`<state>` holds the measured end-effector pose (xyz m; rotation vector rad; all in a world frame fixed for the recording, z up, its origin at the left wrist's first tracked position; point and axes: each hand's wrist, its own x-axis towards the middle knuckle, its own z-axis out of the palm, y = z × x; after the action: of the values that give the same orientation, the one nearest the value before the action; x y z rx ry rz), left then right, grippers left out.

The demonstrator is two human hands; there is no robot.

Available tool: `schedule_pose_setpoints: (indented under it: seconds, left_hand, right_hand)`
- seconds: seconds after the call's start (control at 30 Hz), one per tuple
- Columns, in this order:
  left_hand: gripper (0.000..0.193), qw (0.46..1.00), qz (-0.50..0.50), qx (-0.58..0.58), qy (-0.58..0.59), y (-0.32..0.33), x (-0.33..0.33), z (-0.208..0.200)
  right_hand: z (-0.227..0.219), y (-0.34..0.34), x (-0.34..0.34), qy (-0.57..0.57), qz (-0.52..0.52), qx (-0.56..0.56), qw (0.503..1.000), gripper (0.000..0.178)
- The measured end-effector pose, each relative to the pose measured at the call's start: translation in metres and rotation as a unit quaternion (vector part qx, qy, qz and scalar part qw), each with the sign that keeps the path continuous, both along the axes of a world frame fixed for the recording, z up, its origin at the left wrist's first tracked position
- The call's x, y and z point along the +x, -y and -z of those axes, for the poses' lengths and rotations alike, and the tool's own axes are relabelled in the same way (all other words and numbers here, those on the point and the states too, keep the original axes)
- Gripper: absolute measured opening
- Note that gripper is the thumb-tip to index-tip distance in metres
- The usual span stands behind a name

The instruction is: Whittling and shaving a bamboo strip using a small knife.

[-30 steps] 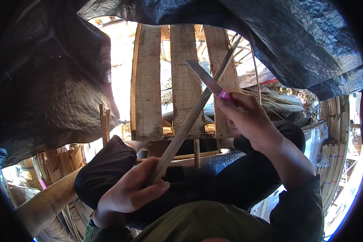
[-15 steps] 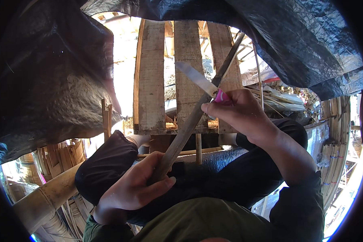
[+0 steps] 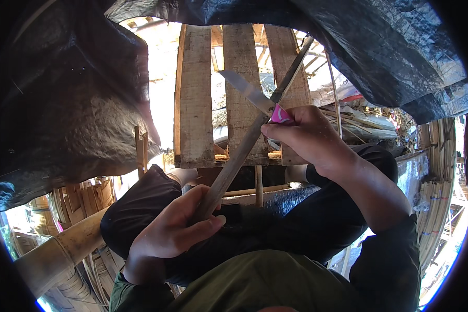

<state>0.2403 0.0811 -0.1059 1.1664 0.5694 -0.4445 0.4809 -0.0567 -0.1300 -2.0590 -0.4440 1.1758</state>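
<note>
My left hand (image 3: 178,223) is wrapped round the near end of a long greyish-brown wooden stick (image 3: 237,162). The stick slants away to the upper right, across a slatted wooden bench. In my right hand (image 3: 317,136) is a knife (image 3: 243,88) with a pink handle, most of which my fingers hide. Its wide blade crosses the stick just beyond my right thumb and points to the upper left. That thumb rests on or right beside the stick; I cannot tell which.
The bench's planks (image 3: 195,99) stand before my knees with gaps between them. Dark plastic sheeting (image 3: 83,104) hangs at the left and overhead. A thick bamboo pole (image 3: 62,255) runs at lower left. Bundled thin strips (image 3: 436,203) stand at the right.
My right hand and the knife have shifted slightly away along the stick and a little left. My left hand keeps its hold on the near end.
</note>
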Motion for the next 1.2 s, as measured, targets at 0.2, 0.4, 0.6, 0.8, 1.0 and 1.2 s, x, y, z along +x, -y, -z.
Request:
schedule_pose_setpoints:
  seconds: [0.2, 0.4, 0.6, 0.8, 1.0, 1.2]
  left_hand:
    - [0.025, 0.996, -0.026, -0.081, 0.029, -0.003, -0.003, 0.008]
    - [0.022, 0.969, -0.123, -0.204, 0.063, -0.005, -0.004, 0.007]
    - [0.025, 0.965, -0.146, -0.204, 0.074, -0.006, -0.005, 0.01]
    - [0.025, 0.966, -0.145, -0.2, 0.077, -0.003, -0.004, 0.008]
    - [0.025, 0.972, -0.137, -0.176, 0.075, 0.001, -0.004, 0.008]
    - [0.025, 0.975, -0.134, -0.16, 0.074, 0.002, -0.005, 0.005]
  right_hand:
    - [-0.001, 0.0, -0.002, -0.004, 0.013, 0.044, 0.999, 0.024]
    - [-0.013, 0.001, 0.003, -0.011, -0.001, 0.064, 0.998, 0.016]
    - [-0.004, 0.006, 0.004, 0.076, -0.023, 0.116, 0.99, 0.015]
    - [0.02, 0.008, 0.005, 0.1, 0.017, 0.145, 0.984, 0.018]
    - [0.029, 0.01, 0.009, 0.105, 0.014, 0.095, 0.99, 0.022]
    - [0.016, 0.004, -0.003, 0.097, 0.013, 0.145, 0.985, 0.022]
